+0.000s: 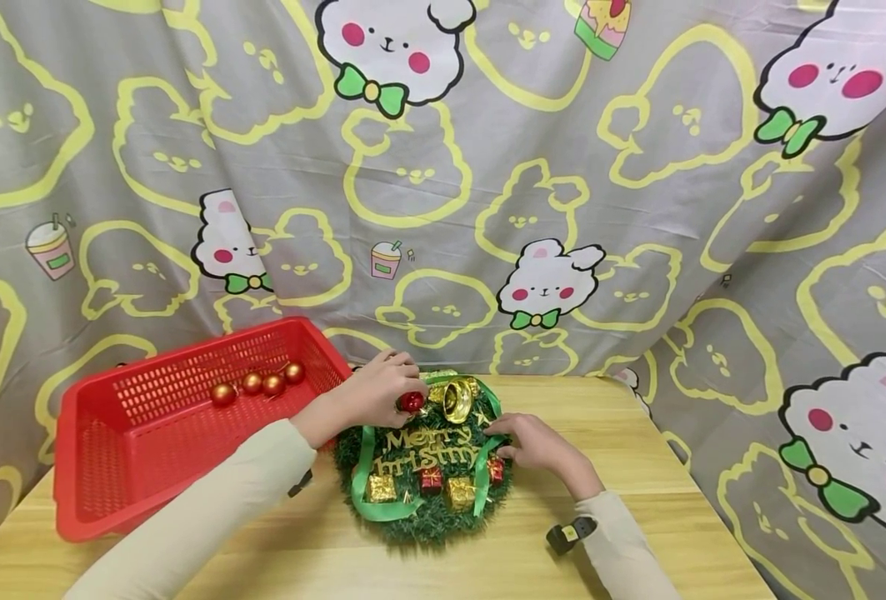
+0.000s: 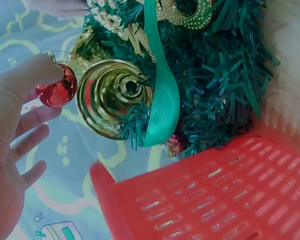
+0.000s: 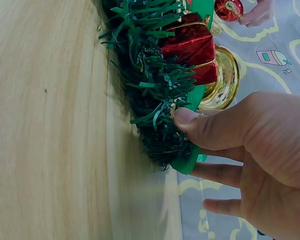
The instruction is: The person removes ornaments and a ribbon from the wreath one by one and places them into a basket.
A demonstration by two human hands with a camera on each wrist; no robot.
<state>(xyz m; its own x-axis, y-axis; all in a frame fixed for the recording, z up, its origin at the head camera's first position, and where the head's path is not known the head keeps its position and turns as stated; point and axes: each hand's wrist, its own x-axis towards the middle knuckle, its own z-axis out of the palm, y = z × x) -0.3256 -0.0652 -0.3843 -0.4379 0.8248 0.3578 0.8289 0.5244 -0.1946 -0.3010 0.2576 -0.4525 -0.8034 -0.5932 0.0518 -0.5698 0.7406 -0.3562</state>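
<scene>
A Christmas wreath (image 1: 422,530) of green tinsel lies on the table, bearing gold "Merry Christmas" letters (image 1: 426,457), green ribbon (image 2: 165,107), small wrapped gift boxes (image 3: 194,47) and gold bells (image 1: 458,402). Over its far left part, my left hand (image 1: 381,390) pinches a shiny red ball ornament (image 2: 59,91) between thumb and index finger, the other fingers loosely spread. The ornament is beside a bell's wide mouth in the left wrist view. At the wreath's right edge, my right hand (image 1: 538,443) grips tinsel and ribbon, thumb on the near side and fingers partly hidden behind.
A red perforated plastic basket (image 1: 93,454) stands left of the wreath, its right end close to it. Several gold-coloured balls (image 1: 252,382) lie inside. The wooden table (image 1: 600,517) ends at a grey patterned curtain (image 1: 420,250) behind and to the right.
</scene>
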